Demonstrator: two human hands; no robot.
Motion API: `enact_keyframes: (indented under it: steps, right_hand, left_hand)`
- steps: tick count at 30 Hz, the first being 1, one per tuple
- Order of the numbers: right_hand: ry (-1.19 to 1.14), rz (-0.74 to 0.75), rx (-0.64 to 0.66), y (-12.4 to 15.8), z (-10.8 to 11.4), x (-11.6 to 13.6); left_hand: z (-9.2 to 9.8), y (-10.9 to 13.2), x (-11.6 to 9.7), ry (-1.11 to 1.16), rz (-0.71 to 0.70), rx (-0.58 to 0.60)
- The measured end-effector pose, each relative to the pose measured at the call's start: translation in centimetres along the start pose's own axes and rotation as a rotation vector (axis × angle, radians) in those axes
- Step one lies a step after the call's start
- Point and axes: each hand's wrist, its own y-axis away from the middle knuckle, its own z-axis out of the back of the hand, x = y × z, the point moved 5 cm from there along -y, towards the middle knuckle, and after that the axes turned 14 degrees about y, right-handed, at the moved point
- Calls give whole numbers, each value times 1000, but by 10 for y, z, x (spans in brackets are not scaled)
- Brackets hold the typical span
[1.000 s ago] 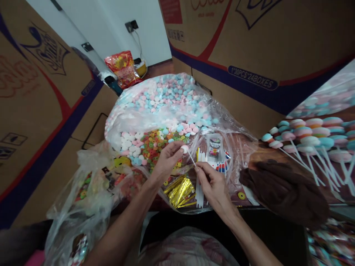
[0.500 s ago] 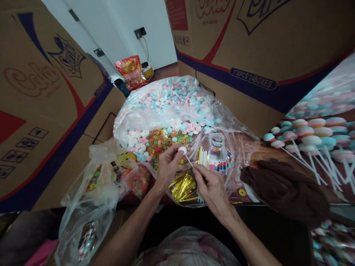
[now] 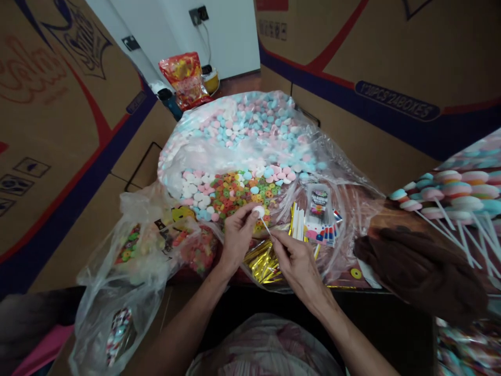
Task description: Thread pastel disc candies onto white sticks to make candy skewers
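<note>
Both hands had stayed together while the view shifted slightly. Left hand [image 3: 237,237] pinched a round white candy disc [image 3: 258,211]; right hand [image 3: 295,261] gripped its thin white plastic stick [image 3: 266,228], just near of the clear plastic bag of pastel candies [image 3: 250,130].

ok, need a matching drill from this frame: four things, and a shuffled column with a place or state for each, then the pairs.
Things:
1. white candy disc
2. thin white stick
3. gold foil strips
4. brown cloth

Places or states:
A. lying at the right, below the finished lollipops
B. pinched in the left hand
C. heaped under both hands
D. held by the right hand, its tip at the disc

Pairs: 1-B, 2-D, 3-C, 4-A
</note>
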Motion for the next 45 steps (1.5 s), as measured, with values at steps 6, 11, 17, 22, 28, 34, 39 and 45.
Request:
enact_keyframes:
  steps: [6,11,17,22,28,34,39,45]
  right_hand:
    - [74,-67,64,-7,-10,9]
    - [97,-71,-16,-7,-25,19]
    - [85,-94,-51,-12,-36,21]
    - [113,-168,-100,-12,-23,7]
    - [223,-287,-216,1,11,-24]
    - [228,-279,-209,11,9,-28]
    - [248,-246,-222,16,6,-22]
    - [21,-182,-145,17,1,-4]
  left_hand:
    - [7,7,-6,-264,-273,62]
    - [18,15,-2,-286,-249,-7]
    - [20,20,-2,-205,-125,119]
    - [11,20,-11,-250,-85,366]
    - [-10,-5,-20,-614,-333,471]
    - [-39,-4,-8,-997,-461,627]
    - [-36,-13,-7,-812,-357,589]
    - [-7,-31,-7,10,111,361]
